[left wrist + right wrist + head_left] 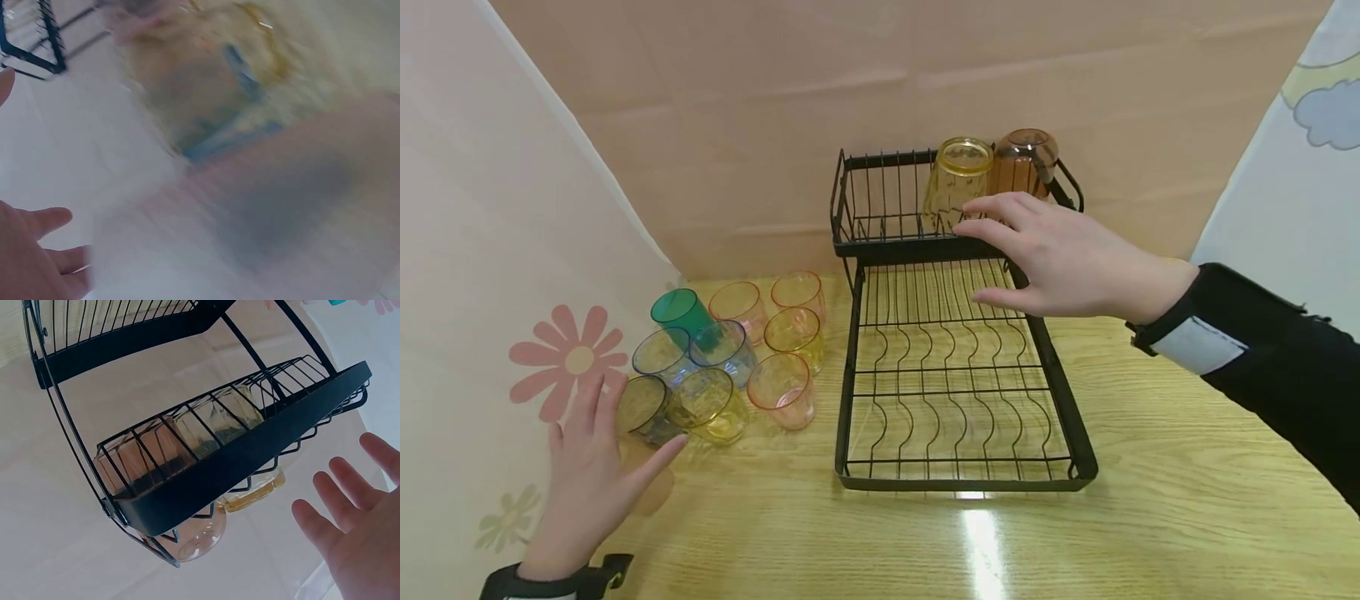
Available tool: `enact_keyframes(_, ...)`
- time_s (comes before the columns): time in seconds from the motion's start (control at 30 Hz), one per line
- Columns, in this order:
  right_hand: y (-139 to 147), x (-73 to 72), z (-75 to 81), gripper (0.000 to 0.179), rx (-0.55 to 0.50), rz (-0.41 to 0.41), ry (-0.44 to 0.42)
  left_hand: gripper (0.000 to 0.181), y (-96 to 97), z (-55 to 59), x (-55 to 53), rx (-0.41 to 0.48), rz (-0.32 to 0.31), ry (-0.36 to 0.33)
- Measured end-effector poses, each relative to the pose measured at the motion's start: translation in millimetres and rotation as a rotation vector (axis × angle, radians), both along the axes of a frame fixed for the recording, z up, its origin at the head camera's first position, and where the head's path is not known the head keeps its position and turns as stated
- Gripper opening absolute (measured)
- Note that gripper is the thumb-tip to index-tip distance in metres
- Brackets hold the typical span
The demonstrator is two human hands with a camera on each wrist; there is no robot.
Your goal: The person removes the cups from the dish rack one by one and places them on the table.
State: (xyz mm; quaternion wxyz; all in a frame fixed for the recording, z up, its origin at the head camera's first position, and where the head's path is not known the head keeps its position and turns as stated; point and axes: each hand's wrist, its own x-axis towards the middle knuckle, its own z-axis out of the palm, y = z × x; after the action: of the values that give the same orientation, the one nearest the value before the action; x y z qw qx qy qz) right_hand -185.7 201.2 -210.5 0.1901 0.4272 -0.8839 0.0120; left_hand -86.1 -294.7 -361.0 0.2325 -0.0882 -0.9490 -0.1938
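Observation:
My right hand (1052, 250) is held over the front edge of the black dish rack's (917, 249) upper tier, fingers loosely spread, holding nothing. Just beyond its fingertips, an upside-down yellow glass (958, 179) stands in that tier, and a brown glass (1026, 162) is beside it at the right end. In the right wrist view the fingers (344, 494) are apart from both glasses. My left hand (591, 475) is spread at the lower left, nearest to a dark grey glass (651, 412). An orange-tinted glass (658, 492) is partly hidden behind it. The left wrist view is mostly blurred.
Several coloured glasses stand upright left of the rack, among them a green one (685, 317), a yellow one (718, 417) and a pink one (786, 396). The rack's lower tier (955, 392) is bare wire. A patterned cloth (572, 250) hangs along the left.

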Motion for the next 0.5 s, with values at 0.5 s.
enact_keyframes(0.5, -19, -35.6, 28.1, 0.082, 0.064, -0.227, -0.216, 0.095, 100.8, 23.2, -47.6, -0.010, -0.303, 0.048)
